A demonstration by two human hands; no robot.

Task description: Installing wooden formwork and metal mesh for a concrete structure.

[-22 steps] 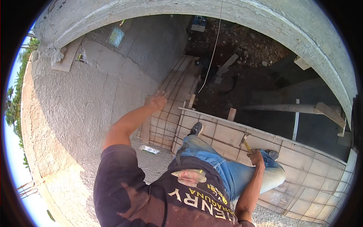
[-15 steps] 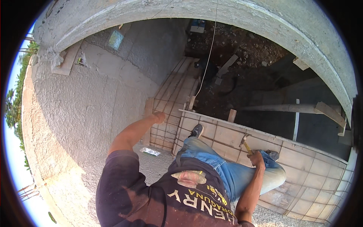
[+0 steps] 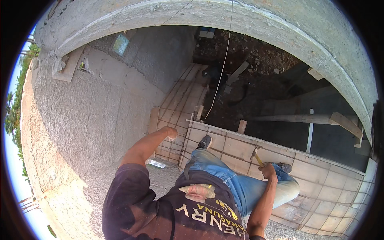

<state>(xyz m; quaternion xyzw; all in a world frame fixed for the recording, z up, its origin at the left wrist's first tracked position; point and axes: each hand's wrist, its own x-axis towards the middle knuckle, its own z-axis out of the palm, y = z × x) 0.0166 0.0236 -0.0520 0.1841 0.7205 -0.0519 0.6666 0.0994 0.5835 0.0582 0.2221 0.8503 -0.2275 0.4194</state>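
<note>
Right hand (image 3: 269, 171): grips hammer (image 3: 257, 155); slackening could drop it onto rebar (image 3: 325, 180) beneath.
Left hand (image 3: 171, 133): curled, hold unclear; careless swinging could scrape it on rebar nearby.

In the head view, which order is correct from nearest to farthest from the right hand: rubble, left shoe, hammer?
1. Hammer: gripped in the right hand.
2. Left shoe: to that hand's left.
3. Rubble: far beyond, near the view's top.

A person's right hand (image 3: 269, 172) grips a yellow-handled metal hammer (image 3: 258, 157) beside blue denim jeans (image 3: 244, 182); the left hand (image 3: 171, 133) is over a brown steel-bar grid (image 3: 174, 111) across pale flat panels (image 3: 237, 146).
</note>
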